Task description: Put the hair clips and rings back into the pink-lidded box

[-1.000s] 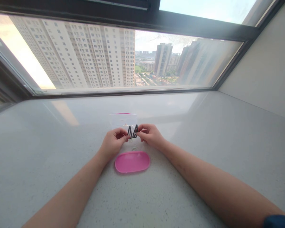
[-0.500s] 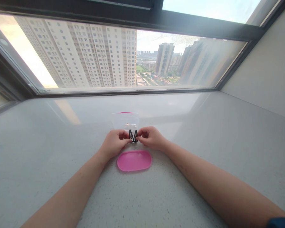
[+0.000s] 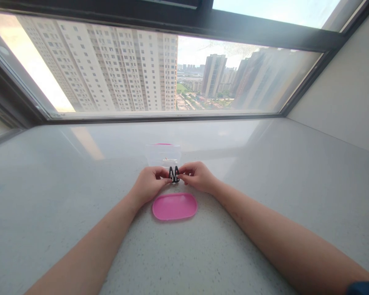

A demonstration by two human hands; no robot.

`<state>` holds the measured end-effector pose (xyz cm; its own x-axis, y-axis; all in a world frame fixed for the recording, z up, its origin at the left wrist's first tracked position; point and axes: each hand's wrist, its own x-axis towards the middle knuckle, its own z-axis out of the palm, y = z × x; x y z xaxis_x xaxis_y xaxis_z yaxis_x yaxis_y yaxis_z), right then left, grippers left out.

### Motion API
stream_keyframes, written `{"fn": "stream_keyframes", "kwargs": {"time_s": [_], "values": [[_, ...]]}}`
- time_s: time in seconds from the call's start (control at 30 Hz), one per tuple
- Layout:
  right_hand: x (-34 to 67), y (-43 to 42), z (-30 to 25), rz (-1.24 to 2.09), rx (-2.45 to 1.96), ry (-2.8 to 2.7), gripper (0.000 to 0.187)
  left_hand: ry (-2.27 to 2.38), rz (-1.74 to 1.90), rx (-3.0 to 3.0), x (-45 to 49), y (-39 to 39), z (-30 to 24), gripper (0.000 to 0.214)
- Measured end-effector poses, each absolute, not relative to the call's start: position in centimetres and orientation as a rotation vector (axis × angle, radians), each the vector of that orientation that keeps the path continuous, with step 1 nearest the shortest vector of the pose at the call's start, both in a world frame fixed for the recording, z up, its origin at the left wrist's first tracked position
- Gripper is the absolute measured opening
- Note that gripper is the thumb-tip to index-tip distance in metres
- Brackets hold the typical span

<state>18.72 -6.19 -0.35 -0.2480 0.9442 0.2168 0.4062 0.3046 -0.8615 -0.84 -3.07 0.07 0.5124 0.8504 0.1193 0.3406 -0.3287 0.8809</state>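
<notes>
Clips: two black hair clips (image 3: 174,174) stand upright and touch one another; they are held just above the desk (image 3: 264,229), between the two hands
Left hand: the left hand (image 3: 149,186) has its grip pinched on the left clip with fingertips and thumb
Right hand: the right hand (image 3: 198,177) has its grip pinched on the right clip in the same way
Nearby: a pink oval lid (image 3: 174,206) lies flat just in front of the hands; a clear container (image 3: 163,153) sits just behind them
Risk: the clips are small and held only at the fingertips; one could probably slip free and drop beside the lid if the pinch loosens
Change: a second ago the clips stood side by side with a gap; now they are pressed together
</notes>
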Motion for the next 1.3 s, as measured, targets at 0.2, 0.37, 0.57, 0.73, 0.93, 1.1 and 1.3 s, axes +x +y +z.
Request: {"fn": "stream_keyframes", "kwargs": {"time_s": [0.2, 0.37, 0.57, 0.73, 0.93, 1.1, 1.3], "values": [[18.72, -6.11, -0.48, 0.883, -1.199, -1.806, 0.022, 0.978, 0.758, 1.923, -0.83, -3.24, 0.23, 0.012], [18.61, -6.16, -0.47, 0.894, -1.194, -1.803, 0.022, 0.998, 0.756, 1.949, -0.87, -3.21, 0.14, 0.011], [18.51, -6.27, -0.30, 0.867, -1.182, -1.824, 0.020, 0.997, 0.773, 1.974, -0.81, -3.34, 0.21, 0.011], [18.49, -6.34, -0.26, 0.842, -1.168, -1.839, 0.019, 0.967, 0.776, 1.922, -0.74, -3.42, 0.17, 0.011], [18.40, -6.39, -0.26, 0.871, -1.101, -1.835, 0.020, 0.974, 0.809, 1.930, -0.72, -3.34, -0.29, 0.010], [18.43, -6.33, -0.51, 0.882, -1.064, -1.831, 0.020, 0.965, 0.809, 1.950, -0.74, -3.42, -0.38, 0.011], [18.47, -6.26, -0.89, 0.829, -1.098, -1.860, 0.020, 0.961, 0.827, 2.022, -0.64, -3.52, -0.48, 0.009]]}}
